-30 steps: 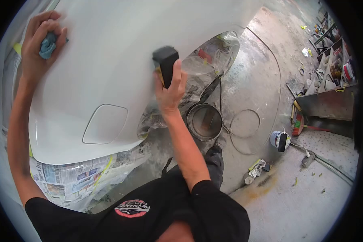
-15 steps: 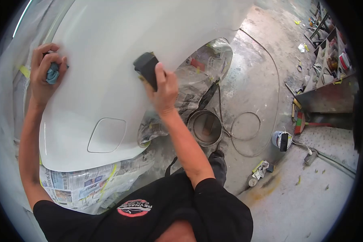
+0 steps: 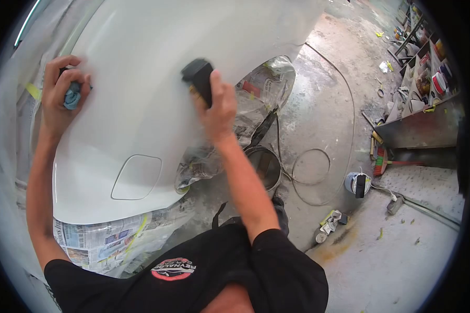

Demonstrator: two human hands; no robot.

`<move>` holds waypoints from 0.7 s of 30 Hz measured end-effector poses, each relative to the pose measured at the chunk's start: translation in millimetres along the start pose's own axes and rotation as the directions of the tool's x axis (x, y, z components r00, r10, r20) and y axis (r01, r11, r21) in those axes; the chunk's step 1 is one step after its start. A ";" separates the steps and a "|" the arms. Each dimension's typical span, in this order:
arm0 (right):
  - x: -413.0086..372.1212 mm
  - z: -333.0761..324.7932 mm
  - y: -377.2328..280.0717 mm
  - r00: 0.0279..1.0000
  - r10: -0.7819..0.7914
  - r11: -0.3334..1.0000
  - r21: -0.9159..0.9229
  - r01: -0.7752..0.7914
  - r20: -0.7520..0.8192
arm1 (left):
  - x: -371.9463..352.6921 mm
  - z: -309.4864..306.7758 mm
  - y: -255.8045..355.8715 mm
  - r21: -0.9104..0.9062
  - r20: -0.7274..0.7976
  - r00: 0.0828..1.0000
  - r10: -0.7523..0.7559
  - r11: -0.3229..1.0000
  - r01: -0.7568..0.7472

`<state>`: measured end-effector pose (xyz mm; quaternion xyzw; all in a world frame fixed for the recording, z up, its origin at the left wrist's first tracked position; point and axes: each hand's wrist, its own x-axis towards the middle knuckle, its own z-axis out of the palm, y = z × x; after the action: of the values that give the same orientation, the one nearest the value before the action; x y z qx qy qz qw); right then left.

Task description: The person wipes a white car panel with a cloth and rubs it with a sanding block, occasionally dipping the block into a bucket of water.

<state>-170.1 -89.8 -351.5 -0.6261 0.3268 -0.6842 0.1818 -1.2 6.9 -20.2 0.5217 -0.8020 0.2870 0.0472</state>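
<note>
A large pale grey-white car body panel [image 3: 136, 104] fills the left and middle of the head view, with the outline of a fuel flap [image 3: 137, 177] near its lower end. My right hand [image 3: 220, 115] is wrapped round a black sanding block [image 3: 206, 89], which lies against the panel above the wheel arch. The block's far end is smeared by motion. At the panel's left edge, my left hand [image 3: 58, 101] has its fingers curled round a crumpled blue-grey cloth [image 3: 72, 96]. Those fingertips meet the panel surface.
Newspaper masking [image 3: 96, 242] hangs below the panel, and more fills the wheel arch [image 3: 269, 86]. On the floor stand a round metal bucket [image 3: 278, 172], a coiled hose [image 3: 310, 151] and a white tub [image 3: 351, 182]. A cluttered shelf [image 3: 420, 122] lines the right side.
My right hand has moved slightly to the right and up with the sanding block. My left hand keeps its place on the panel edge. The view has shifted a little.
</note>
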 end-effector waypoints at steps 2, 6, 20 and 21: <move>32.9 4.0 54.2 0.997 0.055 0.997 -0.056 -0.058 -0.055 | 2.1 2.8 -3.9 0.018 -0.025 0.999 0.030 0.999 -0.030; 116.5 -22.3 117.0 0.666 0.745 0.654 0.158 -0.740 0.039 | 5.0 -1.8 -0.2 0.023 -0.005 1.000 0.005 1.000 -0.005; 114.3 -16.6 130.0 0.666 0.741 0.671 0.044 -0.740 -0.089 | 4.3 1.0 -2.3 -0.001 -0.011 1.000 0.003 1.000 -0.003; 110.5 -12.5 123.0 0.674 0.731 0.679 0.016 -0.734 -0.104 | 4.7 0.1 -0.7 0.001 -0.019 1.000 0.013 1.000 -0.013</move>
<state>-218.6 -248.4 -353.0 -0.4098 0.5681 -0.5805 0.4152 -2.7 2.9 -18.2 0.5137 -0.8047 0.2929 0.0528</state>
